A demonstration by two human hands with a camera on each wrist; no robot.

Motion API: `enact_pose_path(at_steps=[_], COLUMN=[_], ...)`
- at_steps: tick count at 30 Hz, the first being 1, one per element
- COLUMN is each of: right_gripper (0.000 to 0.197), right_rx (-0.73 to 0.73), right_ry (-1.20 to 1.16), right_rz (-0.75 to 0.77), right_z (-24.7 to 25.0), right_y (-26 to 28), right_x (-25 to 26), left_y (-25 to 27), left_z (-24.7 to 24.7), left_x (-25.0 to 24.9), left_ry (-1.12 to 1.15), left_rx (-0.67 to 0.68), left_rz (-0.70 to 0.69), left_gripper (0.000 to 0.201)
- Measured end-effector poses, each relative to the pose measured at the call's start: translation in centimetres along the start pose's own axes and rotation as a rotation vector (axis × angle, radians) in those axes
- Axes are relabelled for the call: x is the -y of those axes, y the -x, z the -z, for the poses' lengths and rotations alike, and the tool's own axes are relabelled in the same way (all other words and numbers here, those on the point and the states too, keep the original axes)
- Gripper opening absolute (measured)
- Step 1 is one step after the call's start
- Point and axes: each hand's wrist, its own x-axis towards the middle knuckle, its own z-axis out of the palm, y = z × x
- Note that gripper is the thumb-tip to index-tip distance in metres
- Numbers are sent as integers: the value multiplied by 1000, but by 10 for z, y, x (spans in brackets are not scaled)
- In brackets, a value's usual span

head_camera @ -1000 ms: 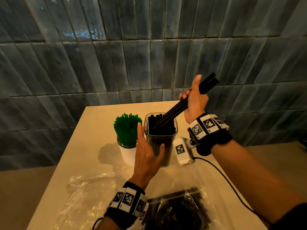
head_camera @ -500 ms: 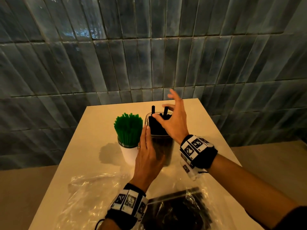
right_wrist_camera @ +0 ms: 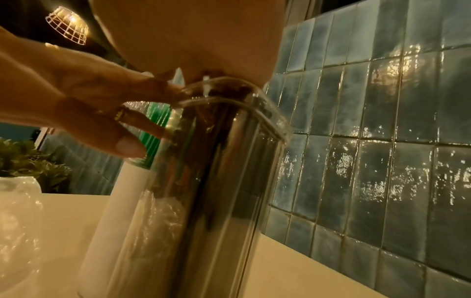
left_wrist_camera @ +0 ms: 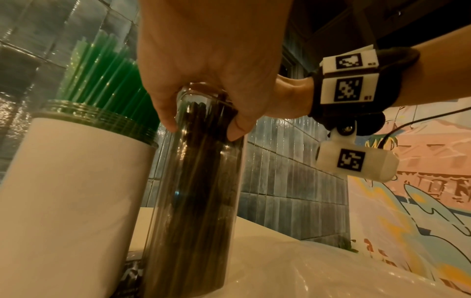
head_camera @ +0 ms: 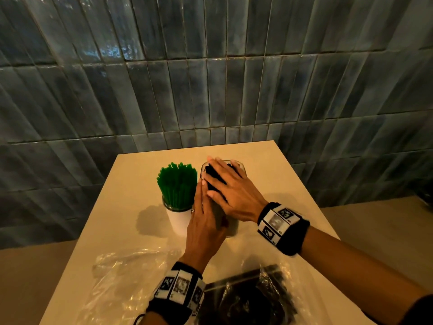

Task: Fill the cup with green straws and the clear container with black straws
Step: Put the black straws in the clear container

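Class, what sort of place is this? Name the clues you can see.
Likely a café or bar: glossy tiled wall, painted mural, green straws stocked in a cup.

"Where are the hands?"

"The right hand (head_camera: 230,191) lies flat, fingers spread, on top of the tall clear plastic container (head_camera: 232,228), covering most of the black straws (head_camera: 212,174) standing in it. The left hand (head_camera: 206,221) is laid against the container's left side, fingers straight."

"And the cup?"

"The white round cup (head_camera: 179,221), packed with upright green straws (head_camera: 178,184), stands just left of the container, toward the far edge of the cream counter (head_camera: 281,184)."

"Anything along the near edge?"

"A crumpled clear plastic bag (head_camera: 121,277) towards the near left corner, and right of it a clear bag of black straws (head_camera: 246,299)."
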Motion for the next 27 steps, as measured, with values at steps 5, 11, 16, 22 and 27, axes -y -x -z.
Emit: enact_pose_path(at_steps=[5,11,16,22,27], right_gripper=[50,46,66,48,21], right_rx=[100,116,197,-466,-160], right_ry=[-76,72,-25,-549,-720], right_rz=[-175,-206,-151,-477,-907], right_z=[7,21,15,2,-52], right_y=[-1,-5,14,96,185], right_x=[8,-4,-6,-38,-56], left_y=[2,3,2,32,111], left_z=[-4,-2,2,25,25], left_x=[3,3,3,-11,1], left_ry=[5,15,6,30,-69], left_rx=[-4,6,28,-33,538], left_rz=[15,53,27,-37,20], left_gripper=[93,92,96,95,100])
